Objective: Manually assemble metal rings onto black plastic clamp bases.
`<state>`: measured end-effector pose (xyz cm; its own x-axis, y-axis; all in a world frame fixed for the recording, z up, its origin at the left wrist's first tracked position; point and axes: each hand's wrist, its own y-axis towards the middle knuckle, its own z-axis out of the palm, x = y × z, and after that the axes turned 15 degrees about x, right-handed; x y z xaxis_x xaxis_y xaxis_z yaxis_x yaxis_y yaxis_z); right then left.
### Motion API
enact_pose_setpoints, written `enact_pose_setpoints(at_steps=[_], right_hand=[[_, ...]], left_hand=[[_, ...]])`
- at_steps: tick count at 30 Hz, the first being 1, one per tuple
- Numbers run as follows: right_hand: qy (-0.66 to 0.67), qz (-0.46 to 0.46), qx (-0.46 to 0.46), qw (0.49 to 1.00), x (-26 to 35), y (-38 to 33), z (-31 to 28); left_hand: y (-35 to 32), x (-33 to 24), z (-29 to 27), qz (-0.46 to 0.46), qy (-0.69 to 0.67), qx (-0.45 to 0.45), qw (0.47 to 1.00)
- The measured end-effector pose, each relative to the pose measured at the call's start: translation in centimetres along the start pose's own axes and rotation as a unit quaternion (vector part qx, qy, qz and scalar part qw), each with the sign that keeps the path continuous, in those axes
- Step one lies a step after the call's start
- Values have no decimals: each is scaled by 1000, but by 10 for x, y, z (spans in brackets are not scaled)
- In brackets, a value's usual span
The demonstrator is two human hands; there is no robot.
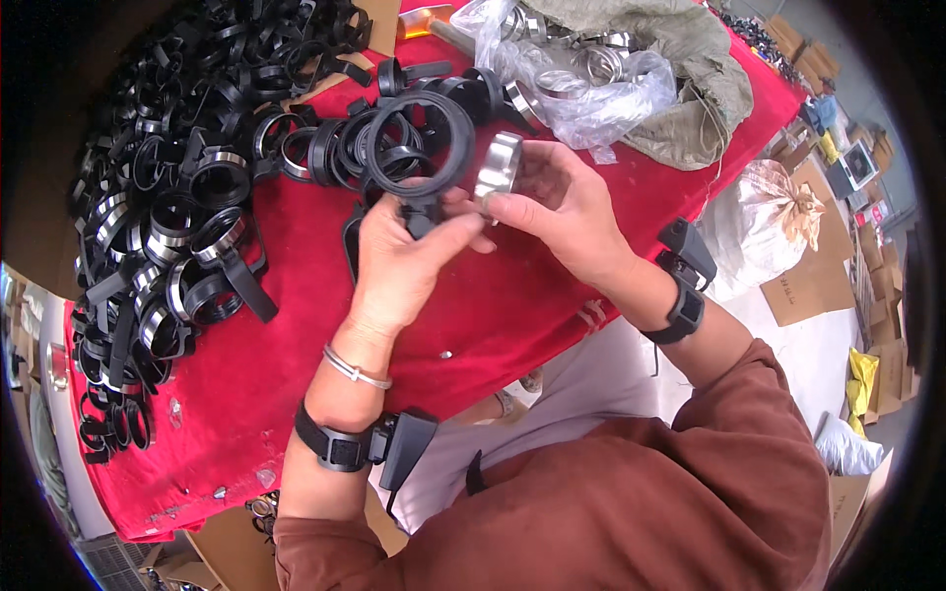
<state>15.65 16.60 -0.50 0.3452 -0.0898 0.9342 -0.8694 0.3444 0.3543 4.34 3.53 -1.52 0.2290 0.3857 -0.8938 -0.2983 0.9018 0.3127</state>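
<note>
Brown top (631,502) worn, sleeves (764,424) loose; pale trousers (572,389) worn. Silver bangle (355,368) worn at left wrist (372,327). Black straps (333,446) buckled round both forearms (340,401), angular black modules (409,442) attached; thin dark cable (391,504) seen. Hands (396,254) bare.

left hand (396,258) holds black ring (460,146) | right hand (570,209) holds silver ring (501,163)

Head-worn fisheye, left of a pair, looks steeply down over the wearer's brown shirt (611,502) onto the red-covered tabletop (246,384); left hand (399,251) and right hand (572,212) close; tabletop's near edge slants lower left to upper right.
</note>
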Motion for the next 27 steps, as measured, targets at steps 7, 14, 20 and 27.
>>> enact_pose_setpoints(at_steps=[7, 14, 20, 27], right_hand=[[-497, -155, 166, 837, 35, -8, -19], [-616, -211, 199, 733, 39, 1, -19], [-564, -113, 158, 802, 45, -5, -33], [-438, -16, 126, 890, 67, 22, -23]], left_hand=[[-1, -6, -7, -9, -20, 60, 998], [-2, -5, -14, -28, -35, 70, 997], [3, -18, -6, -52, -51, 26, 997], [-2, -16, 5, -65, 128, 38, 989]])
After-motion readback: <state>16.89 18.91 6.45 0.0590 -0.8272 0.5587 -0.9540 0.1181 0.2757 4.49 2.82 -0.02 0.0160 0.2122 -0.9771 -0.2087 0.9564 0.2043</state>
